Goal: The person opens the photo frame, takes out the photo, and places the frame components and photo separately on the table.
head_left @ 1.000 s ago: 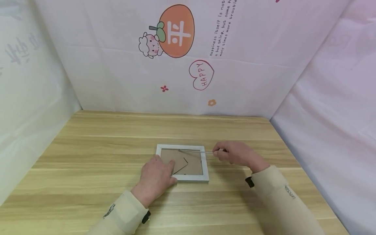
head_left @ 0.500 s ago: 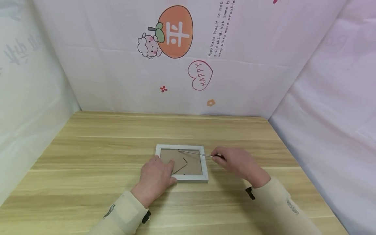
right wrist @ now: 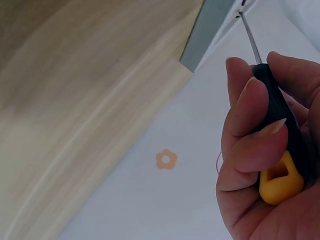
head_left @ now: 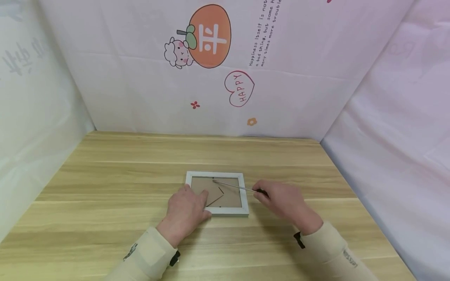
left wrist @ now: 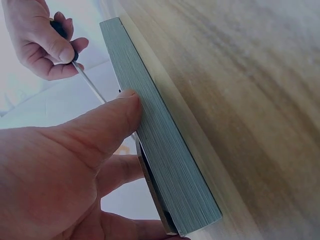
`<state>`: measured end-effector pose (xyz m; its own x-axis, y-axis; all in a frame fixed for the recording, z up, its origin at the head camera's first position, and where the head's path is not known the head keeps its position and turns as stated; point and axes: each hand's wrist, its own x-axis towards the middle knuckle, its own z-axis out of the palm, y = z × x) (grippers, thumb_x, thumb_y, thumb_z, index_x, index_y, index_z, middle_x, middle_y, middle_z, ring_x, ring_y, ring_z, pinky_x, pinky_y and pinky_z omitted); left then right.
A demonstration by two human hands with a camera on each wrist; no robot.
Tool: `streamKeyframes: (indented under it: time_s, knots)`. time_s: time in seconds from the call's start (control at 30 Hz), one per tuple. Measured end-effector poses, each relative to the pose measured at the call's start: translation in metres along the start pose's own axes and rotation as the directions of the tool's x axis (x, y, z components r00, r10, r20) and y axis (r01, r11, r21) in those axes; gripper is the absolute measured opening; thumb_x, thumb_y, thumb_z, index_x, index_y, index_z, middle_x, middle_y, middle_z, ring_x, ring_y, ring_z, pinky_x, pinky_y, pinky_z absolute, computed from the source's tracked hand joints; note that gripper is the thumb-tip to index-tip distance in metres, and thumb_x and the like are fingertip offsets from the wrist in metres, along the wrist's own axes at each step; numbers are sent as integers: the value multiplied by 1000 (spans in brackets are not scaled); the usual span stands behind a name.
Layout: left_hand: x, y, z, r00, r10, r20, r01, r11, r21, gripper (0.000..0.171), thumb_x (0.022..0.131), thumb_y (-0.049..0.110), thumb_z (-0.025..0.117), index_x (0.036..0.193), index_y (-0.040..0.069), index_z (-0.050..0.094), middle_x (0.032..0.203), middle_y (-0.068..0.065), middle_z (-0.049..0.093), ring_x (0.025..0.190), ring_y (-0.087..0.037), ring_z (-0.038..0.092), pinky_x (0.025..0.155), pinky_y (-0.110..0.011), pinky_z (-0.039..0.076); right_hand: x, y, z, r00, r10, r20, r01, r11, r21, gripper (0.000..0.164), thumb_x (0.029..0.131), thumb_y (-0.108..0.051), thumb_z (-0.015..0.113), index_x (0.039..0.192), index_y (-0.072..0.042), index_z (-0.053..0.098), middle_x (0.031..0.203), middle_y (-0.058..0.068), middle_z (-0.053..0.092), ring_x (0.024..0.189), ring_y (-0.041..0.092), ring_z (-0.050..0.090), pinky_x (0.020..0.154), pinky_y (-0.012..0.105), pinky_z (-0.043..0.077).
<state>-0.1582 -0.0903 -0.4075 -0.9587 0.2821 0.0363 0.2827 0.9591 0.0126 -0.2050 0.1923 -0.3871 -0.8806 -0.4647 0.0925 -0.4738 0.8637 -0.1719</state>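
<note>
A white picture frame (head_left: 230,211) lies face down on the wooden table, its brown backing board (head_left: 232,200) facing up. My left hand (head_left: 186,208) grips the frame's near left corner. In the left wrist view the thumb presses the outer side of the frame, with the other fingers over the back. A screwdriver (head_left: 239,188) is held in my right hand (head_left: 281,198), its dark and yellow handle (right wrist: 272,95) wrapped by curled fingers. The thin metal shaft reaches across the backing, the tip close to a small dark tab (head_left: 213,177) at the far inner edge.
The wooden table (head_left: 123,175) runs back to a white printed cloth (head_left: 140,93). More white cloth hangs along the left and right sides. Other small dark tabs sit along the frame's inner edges.
My right hand has come down toward me, swinging the screwdriver's handle nearer while its tip stays by the far edge and shifts slightly off the tab. The left hand keeps its place.
</note>
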Motion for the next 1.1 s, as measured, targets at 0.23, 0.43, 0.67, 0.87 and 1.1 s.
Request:
streamKeyframes:
  time_s: [0.23,0.43,0.67,0.87,1.1]
  knots:
    - [2,-1,1,1000,1,2,-1,1000,-4,59,79,58,69,120,16,63,66,-15,47,64,-23,45,41,-33,40,2,-1,6,1000,25,3,-25,1000,9,18,93,-36,61,106,-26,68,86,-16,65,69,2,53,56,31,45]
    - [1,-1,2,1000,5,2,-5,1000,1,63,79,59,68,125,17,63,66,-15,48,65,-23,45,41,-33,41,5,1,5,995,87,39,-88,996,29,27,94,-42,58,112,-21,62,89,-8,68,68,6,54,57,34,46]
    - [2,-1,3,1000,8,-8,-8,1000,-2,65,79,59,69,128,17,62,66,-15,48,64,-23,44,42,-33,41,10,3,-4,998,66,13,-66,995,80,24,93,-42,60,96,-18,57,70,-10,57,56,7,49,50,29,44]
    - [2,-2,3,1000,8,-10,-8,1000,-3,63,78,59,69,124,16,63,66,-14,47,63,-22,43,41,-32,40,24,5,-17,999,10,32,-13,998,69,21,93,-40,61,88,-20,59,67,-12,54,55,7,47,50,29,42]
    - [2,-3,1,1000,1,17,0,1000,-15,67,79,59,69,130,17,61,71,-16,51,66,-23,45,43,-32,43,45,11,-34,992,-9,127,0,998,67,22,91,-43,62,90,-21,64,77,-12,61,66,6,54,62,32,48]
